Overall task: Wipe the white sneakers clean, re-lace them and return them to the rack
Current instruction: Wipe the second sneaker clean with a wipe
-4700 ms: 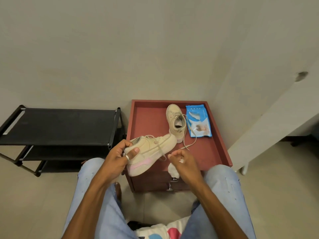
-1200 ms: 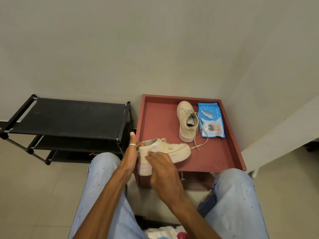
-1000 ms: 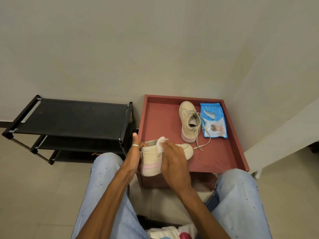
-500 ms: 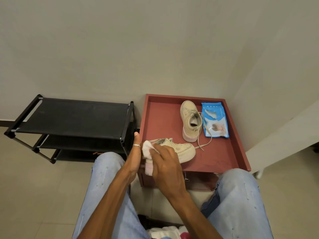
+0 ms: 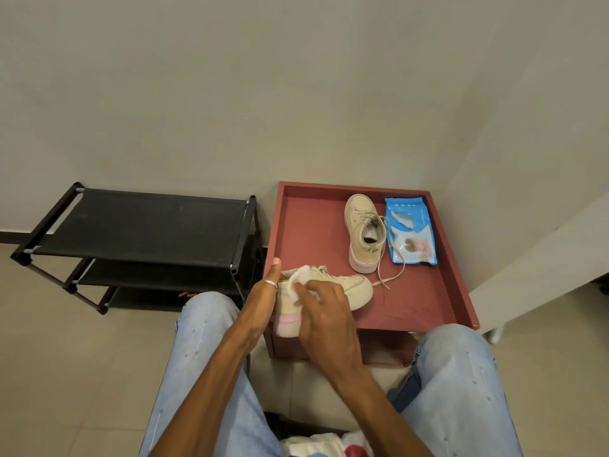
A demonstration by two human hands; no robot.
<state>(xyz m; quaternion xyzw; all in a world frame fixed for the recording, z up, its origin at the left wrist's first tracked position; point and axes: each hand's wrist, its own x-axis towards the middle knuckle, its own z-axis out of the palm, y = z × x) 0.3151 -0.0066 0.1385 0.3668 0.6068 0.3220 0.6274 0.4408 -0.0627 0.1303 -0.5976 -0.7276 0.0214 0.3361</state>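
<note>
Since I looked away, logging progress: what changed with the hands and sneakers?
The held sneaker came down from mid-air to the front edge of the red table. The right hand, then beside it, presses a wipe onto its upper; the left hand stayed at the heel. Second sneaker, wipes pack, rack: unmoved.

My right hand (image 5: 324,311) covers the middle of the near sneaker (image 5: 354,286) and most of the wipe (image 5: 298,278); my left hand (image 5: 260,301) hides the heel. Blue pack (image 5: 410,235): print too small to read.
</note>
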